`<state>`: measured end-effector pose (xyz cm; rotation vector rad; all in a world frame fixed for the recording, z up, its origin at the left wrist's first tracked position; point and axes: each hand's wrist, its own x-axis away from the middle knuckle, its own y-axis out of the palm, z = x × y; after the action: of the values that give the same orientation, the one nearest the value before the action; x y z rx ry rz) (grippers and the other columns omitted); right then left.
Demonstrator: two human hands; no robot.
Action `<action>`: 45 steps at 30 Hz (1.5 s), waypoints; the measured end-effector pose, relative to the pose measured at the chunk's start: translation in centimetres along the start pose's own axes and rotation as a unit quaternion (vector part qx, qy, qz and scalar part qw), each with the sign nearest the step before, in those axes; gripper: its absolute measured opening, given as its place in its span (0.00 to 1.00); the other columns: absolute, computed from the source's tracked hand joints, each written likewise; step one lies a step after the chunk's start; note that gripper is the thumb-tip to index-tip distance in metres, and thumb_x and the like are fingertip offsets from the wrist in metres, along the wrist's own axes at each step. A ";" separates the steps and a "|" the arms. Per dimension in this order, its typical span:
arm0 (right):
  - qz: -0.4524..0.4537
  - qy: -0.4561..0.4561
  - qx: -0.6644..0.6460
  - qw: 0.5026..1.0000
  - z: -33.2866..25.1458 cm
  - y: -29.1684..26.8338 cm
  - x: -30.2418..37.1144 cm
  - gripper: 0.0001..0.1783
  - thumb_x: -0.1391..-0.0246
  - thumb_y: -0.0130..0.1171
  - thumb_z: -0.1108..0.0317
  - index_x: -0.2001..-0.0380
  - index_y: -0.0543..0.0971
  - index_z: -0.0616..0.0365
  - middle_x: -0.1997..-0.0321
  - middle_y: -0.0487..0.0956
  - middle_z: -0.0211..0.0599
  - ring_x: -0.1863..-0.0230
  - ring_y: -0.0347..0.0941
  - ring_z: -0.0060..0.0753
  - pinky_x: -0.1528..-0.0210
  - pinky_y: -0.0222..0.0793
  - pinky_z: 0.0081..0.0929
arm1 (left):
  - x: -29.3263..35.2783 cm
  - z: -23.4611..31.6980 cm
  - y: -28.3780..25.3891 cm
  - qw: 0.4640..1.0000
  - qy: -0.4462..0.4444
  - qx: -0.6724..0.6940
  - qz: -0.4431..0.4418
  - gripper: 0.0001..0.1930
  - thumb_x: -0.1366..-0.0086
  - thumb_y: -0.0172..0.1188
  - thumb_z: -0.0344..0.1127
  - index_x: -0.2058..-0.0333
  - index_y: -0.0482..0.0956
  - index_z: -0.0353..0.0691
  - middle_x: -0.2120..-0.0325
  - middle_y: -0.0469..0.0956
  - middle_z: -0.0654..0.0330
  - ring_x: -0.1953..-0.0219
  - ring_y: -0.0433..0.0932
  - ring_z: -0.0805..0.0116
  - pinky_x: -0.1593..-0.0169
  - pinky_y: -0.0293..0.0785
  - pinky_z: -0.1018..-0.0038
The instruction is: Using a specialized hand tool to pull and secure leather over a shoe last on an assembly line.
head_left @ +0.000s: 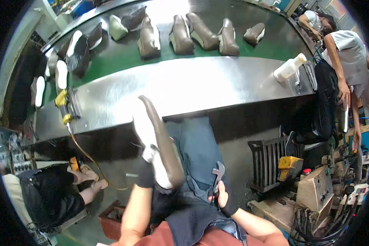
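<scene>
A brown shoe upper (162, 149) with a white sole side is held upright over my lap, blurred by motion. My left hand (148, 158), in a black wrist covering and with what looks like white wrapping on the fingers, grips it; most of that hand is behind the shoe. Low over my right thigh, my right hand (222, 197) is closed round the handle of grey metal lasting pincers (218, 171), whose hooked head points up. The pincers are apart from the shoe.
A metal-edged bench (184, 86) with a green belt bears several brown shoes (180, 37). On its edge lie a yellow staple gun (63, 104) with a hose and a white bottle (290, 67). Co-workers sit at left and stand at right, near a slatted black crate (270, 164) and machinery (315, 188).
</scene>
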<state>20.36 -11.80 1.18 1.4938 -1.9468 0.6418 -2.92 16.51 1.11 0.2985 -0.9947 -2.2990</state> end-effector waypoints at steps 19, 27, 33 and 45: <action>-0.061 0.165 -0.066 0.982 -3.7 -1.5 -10.1 0.38 0.32 0.37 0.35 0.49 0.77 0.60 0.65 0.83 0.38 0.78 0.76 0.29 0.73 0.73 0.26 | -34.4 14.5 2.6 0.593 0.164 -0.786 -0.054 0.28 0.37 0.64 0.48 0.43 0.75 0.40 0.48 0.79 0.47 0.46 0.78 0.48 0.42 0.72 0.60; 0.036 0.057 -0.215 0.974 -8.3 -1.1 -7.7 0.32 0.32 0.41 0.37 0.46 0.73 0.55 0.70 0.79 0.35 0.77 0.78 0.31 0.73 0.76 0.28 | -39.0 9.6 5.5 0.482 0.309 -0.820 0.009 0.18 0.38 0.62 0.44 0.53 0.80 0.42 0.61 0.82 0.51 0.54 0.78 0.51 0.48 0.72 0.58; -0.011 0.161 -0.216 0.963 -4.5 -1.6 -9.3 0.36 0.34 0.38 0.32 0.56 0.77 0.56 0.71 0.79 0.35 0.77 0.78 0.32 0.72 0.76 0.27 | -30.0 20.0 -8.5 0.342 0.151 -0.918 0.134 0.32 0.42 0.68 0.46 0.42 0.71 0.38 0.44 0.73 0.44 0.42 0.73 0.49 0.41 0.69 0.59; -0.045 0.127 -0.161 0.978 -5.8 -0.3 -8.5 0.41 0.33 0.32 0.31 0.67 0.79 0.57 0.73 0.80 0.35 0.72 0.79 0.29 0.68 0.73 0.26 | -33.2 19.4 -7.8 0.535 -0.030 -0.702 0.468 0.46 0.50 0.70 0.62 0.46 0.71 0.25 0.49 0.77 0.39 0.45 0.77 0.48 0.45 0.74 0.60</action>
<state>23.24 -2.05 -0.75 1.2270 -1.6852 0.4293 11.60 52.40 7.82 -0.8112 0.7914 -1.3456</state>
